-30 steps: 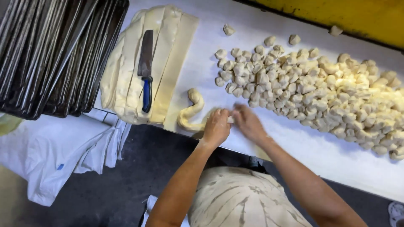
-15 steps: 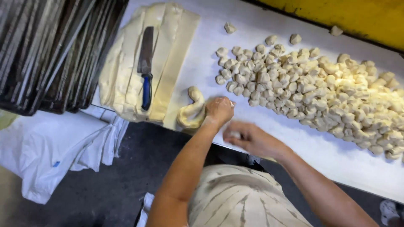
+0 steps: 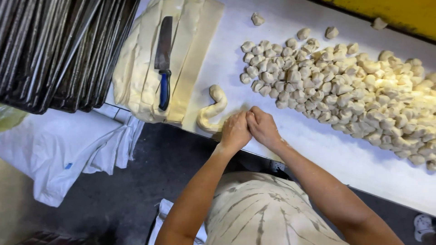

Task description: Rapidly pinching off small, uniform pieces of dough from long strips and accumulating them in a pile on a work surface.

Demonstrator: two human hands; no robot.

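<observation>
left hand (image 3: 235,130) and right hand (image 3: 262,127) are pressed together, knuckles touching, at the near edge of the white table (image 3: 345,154). both are curled down over the near end of a dough rope (image 3: 212,110); the fingers are closed on it, though the part under the hands is hidden. the left hand covers the rope end, the right hand sits just beside it at 3 o'clock.

the dough rope runs out from the left hand toward 10 o'clock, bends, and ends in a rounded knob pointing to 12 o'clock. it lies flat on the table.

at 1 to 3 o'clock from the hands lies a wide pile of dough pieces (image 3: 345,86), small pale lumps heaped along the table toward the right edge. a few loose lumps sit apart at the far side of the pile.

at 10 to 11 o'clock from the hands lies a folded dough sheet (image 3: 136,68) cut in long strips. a knife (image 3: 163,61) with a blue handle rests on it, blade pointing to 12 o'clock.

at 9 to 10 o'clock, well apart, stands a stack of dark metal trays (image 3: 50,50). below it, at 8 o'clock, a white cloth (image 3: 54,154) hangs.
</observation>
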